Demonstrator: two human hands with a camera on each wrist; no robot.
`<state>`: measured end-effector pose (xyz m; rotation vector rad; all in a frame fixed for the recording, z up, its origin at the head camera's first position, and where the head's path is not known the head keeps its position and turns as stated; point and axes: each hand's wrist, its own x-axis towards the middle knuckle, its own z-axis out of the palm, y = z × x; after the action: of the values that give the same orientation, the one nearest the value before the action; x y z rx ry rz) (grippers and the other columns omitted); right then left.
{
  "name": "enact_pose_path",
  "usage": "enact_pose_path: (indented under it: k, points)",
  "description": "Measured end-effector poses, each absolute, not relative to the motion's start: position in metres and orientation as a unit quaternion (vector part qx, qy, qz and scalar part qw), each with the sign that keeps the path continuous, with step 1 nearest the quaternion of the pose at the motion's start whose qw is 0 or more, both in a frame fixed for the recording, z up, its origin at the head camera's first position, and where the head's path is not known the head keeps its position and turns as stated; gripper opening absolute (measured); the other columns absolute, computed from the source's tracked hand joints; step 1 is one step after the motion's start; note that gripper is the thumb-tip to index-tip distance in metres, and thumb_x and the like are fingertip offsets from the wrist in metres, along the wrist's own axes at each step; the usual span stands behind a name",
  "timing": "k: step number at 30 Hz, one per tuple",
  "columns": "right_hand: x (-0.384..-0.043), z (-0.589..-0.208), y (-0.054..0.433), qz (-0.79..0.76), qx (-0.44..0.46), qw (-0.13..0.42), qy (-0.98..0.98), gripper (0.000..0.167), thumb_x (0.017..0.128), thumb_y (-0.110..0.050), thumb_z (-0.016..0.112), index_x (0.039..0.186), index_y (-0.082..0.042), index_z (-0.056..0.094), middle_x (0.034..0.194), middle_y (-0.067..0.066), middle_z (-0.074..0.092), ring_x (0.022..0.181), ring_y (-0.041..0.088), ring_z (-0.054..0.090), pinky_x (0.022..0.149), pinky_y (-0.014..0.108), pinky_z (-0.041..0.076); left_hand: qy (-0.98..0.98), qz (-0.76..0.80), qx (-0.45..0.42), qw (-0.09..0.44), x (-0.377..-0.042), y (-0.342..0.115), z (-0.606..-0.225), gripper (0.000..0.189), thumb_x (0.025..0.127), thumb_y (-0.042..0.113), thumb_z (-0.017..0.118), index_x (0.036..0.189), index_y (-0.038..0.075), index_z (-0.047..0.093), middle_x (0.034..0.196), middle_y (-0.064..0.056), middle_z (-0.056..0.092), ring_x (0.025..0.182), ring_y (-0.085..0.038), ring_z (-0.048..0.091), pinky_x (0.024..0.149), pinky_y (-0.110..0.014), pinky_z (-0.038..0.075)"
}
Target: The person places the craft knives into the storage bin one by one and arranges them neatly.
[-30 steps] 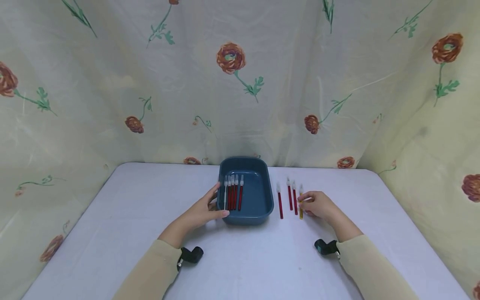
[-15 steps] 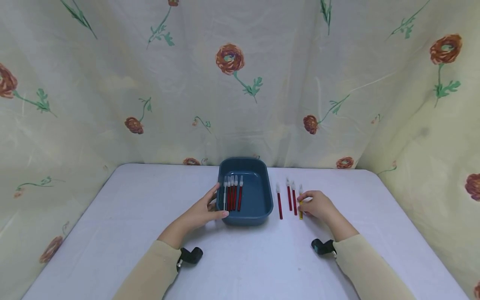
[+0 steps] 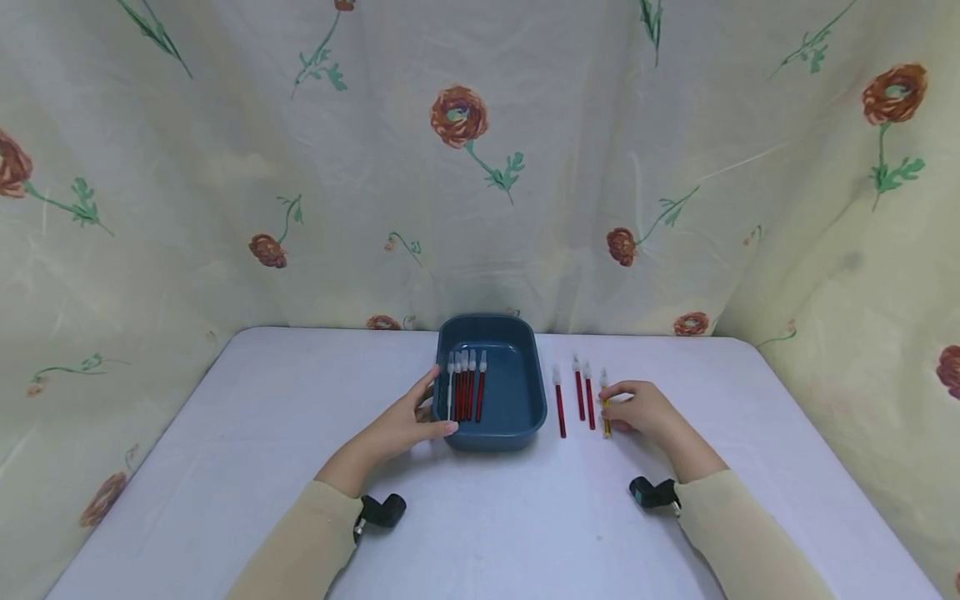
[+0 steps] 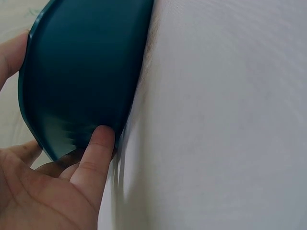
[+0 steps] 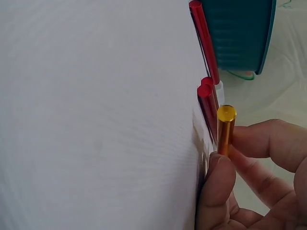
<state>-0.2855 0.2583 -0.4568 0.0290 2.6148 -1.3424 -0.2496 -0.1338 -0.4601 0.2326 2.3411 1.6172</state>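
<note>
In the head view a blue-green plastic tray (image 3: 510,392) stands at the table's back middle. Several red craft knives (image 3: 470,387) with clear caps and one silver craft knife (image 3: 450,392) lie side by side in its left part. My left hand (image 3: 405,421) holds the tray's left side, thumb at the near corner. In the left wrist view, fingers (image 4: 98,151) touch the tray wall (image 4: 86,62). My right hand (image 3: 637,408) pinches a yellow craft knife (image 5: 226,129) between thumb and fingers, close to the table. Its cap points away from me.
Right of the tray, 3 red craft knives lie on the white table (image 3: 510,525): one (image 3: 560,408) near the tray, two (image 3: 585,396) close beside the yellow one. A flowered curtain (image 3: 570,167) hangs behind the table and along its sides.
My right hand has shifted slightly to the right with the yellow craft knife, widening its gap from the red ones. My left hand and the tray stay in place.
</note>
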Motion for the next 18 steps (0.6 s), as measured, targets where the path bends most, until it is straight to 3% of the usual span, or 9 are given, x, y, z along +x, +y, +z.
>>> enact_pose_path:
  k: [18]
  points:
    - [-0.276,-0.439,0.259,-0.497,0.01,0.124,0.859,0.041,0.088,-0.006,0.072,0.124,0.008,0.061,0.091,0.008,0.066,0.075,0.015,0.06,0.068,0.029,0.052,0.809,0.565,0.078,0.143,-0.25,-0.134,-0.461,0.101,0.088,0.024,0.08,0.162,0.032,0.013,0.165,-0.019,0.018,0.145,-0.041,0.03,0.11,-0.057,0.035]
